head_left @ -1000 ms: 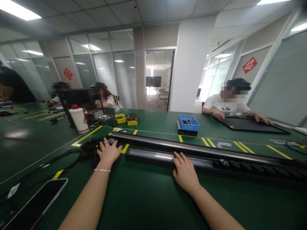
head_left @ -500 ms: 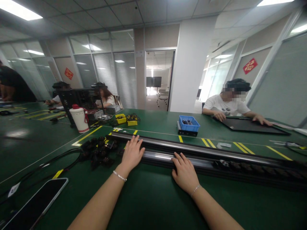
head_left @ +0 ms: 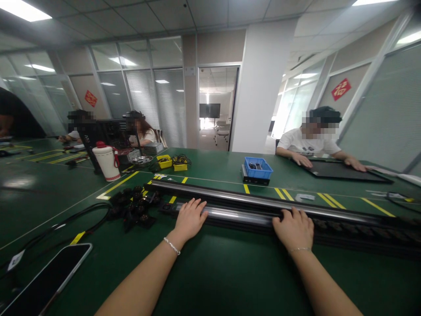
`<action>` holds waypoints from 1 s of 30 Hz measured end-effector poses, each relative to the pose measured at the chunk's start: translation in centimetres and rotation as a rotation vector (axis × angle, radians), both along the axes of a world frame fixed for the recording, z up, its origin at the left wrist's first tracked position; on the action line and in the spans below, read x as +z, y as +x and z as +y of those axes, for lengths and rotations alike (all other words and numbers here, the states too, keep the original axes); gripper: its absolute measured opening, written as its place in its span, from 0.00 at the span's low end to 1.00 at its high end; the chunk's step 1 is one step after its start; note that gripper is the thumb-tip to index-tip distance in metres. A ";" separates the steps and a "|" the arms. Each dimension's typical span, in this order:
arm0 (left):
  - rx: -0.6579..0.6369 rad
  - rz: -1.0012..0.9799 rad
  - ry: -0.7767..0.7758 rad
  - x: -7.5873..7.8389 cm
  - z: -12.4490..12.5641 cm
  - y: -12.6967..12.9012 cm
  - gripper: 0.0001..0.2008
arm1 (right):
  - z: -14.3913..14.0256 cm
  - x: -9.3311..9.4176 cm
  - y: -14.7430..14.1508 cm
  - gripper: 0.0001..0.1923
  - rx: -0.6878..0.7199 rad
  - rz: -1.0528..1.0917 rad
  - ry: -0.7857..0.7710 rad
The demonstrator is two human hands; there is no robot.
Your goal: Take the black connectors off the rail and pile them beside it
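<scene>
Two long dark rails with shiny metal grooves lie side by side across the green table. On the left part of the near rail rests my left hand, open, with its fingers stretched over the groove. My right hand is farther right on the same rail, fingers bent down over it where a row of dark parts begins in the groove. What those fingertips touch is hidden. The far rail runs just behind both hands, apart from them. A cluster of small black parts lies left of the rails.
A phone and black cables lie at the left. Behind stand a white cup with a red lid, yellow bins and a blue bin. Across the table, a person rests both hands on a black panel.
My right hand has moved right along the near rail to the dark parts, and its fingers are now more bent. My left hand has shifted slightly right.
</scene>
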State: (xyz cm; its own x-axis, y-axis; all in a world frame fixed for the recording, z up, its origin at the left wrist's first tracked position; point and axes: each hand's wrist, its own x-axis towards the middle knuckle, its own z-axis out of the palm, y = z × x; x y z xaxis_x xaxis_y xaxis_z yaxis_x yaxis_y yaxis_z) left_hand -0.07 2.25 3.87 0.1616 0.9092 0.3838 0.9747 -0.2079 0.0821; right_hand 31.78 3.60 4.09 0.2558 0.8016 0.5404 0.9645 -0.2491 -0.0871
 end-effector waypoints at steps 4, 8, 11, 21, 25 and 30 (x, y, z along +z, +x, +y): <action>-0.005 -0.006 0.000 -0.1 0.1 0.0 0.23 | -0.1 0.3 0.5 0.19 -0.008 0.020 -0.024; -0.009 -0.011 0.014 -0.1 0.0 0.0 0.23 | -0.3 0.6 0.9 0.19 -0.042 0.045 -0.003; -0.006 -0.012 0.018 0.0 -0.1 0.1 0.22 | -0.3 0.7 1.3 0.20 -0.034 0.035 -0.033; 0.000 -0.010 -0.008 0.2 -0.1 0.1 0.23 | 0.0 0.9 1.5 0.21 -0.008 0.076 -0.112; 0.004 -0.013 -0.017 0.2 -0.1 0.1 0.23 | 0.0 0.7 1.7 0.20 0.001 0.077 -0.087; -0.004 -0.013 -0.015 0.3 -0.2 0.1 0.23 | 0.2 0.2 1.2 0.18 0.074 0.049 -0.019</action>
State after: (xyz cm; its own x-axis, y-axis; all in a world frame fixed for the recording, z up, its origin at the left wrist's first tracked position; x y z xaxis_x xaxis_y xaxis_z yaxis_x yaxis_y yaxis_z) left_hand 0.00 2.06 4.13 0.1600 0.9144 0.3719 0.9728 -0.2099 0.0975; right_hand 32.99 3.76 4.28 0.2213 0.8291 0.5134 0.9751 -0.1794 -0.1306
